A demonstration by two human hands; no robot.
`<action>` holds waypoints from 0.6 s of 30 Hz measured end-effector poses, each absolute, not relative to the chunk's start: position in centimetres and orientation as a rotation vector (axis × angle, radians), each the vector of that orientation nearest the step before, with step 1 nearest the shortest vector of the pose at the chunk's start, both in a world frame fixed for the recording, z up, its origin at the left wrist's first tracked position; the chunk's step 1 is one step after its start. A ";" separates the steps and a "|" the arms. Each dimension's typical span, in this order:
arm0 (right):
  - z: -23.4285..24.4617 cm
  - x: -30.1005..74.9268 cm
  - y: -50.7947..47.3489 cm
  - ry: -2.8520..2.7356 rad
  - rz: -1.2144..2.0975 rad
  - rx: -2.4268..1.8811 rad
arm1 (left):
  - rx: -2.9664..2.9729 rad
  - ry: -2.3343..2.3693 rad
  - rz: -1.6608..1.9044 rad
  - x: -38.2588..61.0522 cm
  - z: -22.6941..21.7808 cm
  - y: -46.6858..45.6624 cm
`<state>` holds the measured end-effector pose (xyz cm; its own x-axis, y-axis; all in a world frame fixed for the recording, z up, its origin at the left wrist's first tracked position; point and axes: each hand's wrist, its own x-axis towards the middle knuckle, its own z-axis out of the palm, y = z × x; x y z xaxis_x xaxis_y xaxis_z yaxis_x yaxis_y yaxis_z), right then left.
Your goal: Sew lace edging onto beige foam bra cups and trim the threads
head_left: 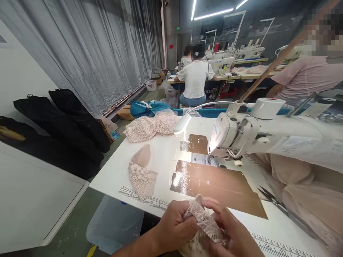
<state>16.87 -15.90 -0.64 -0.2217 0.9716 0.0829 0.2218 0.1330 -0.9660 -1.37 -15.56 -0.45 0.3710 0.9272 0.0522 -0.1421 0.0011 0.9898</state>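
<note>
Both of my hands are at the front edge of the white sewing table (pixel 166 157), gathered round a piece of beige lace fabric (pixel 205 219). My left hand (pixel 177 226) pinches its left side, thumb across the front. On the right side my right hand (pixel 232 228) grips the same piece, fingers curled over it; its lower fingers are partly hidden. Beyond them stands a white sewing machine (pixel 225 134), its needle area apart from my hands. A lace and plain beige bra cup piece (pixel 142 173) lies flat on the table to the left.
Lace cups (pixel 152 125) sit at the table's far left corner. Scissors (pixel 278 203) and sheer beige fabric (pixel 316 200) lie at the right. Brown tape (pixel 217 185) covers part of the tabletop. A translucent bin (pixel 115 223) is below. Two people work farther off, one in a white shirt (pixel 195 78).
</note>
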 end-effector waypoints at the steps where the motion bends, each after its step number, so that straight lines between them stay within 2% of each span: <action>1: -0.5 17.0 -15.7 -1.613 1.088 -1.239 | 1.287 0.826 0.990 -1.1 -0.5 -15.6; 3: -0.1 17.4 -15.1 -1.620 1.029 -1.294 | 1.289 0.857 0.962 -0.8 -0.5 -15.6; 5: 0.4 17.7 -14.6 -1.606 1.117 -1.262 | 1.296 0.893 0.949 -0.7 -0.5 -15.7; 12: 0.9 17.2 -14.3 -1.252 1.769 -1.090 | 1.363 0.930 0.933 -0.5 0.0 -15.2; 15: 0.5 17.6 -14.4 -0.894 1.944 -1.076 | 1.139 0.926 0.993 -0.7 -0.2 -14.9; 18: 0.0 18.8 -14.2 -0.717 1.861 -1.082 | 0.717 0.826 1.150 -1.3 -0.4 -14.8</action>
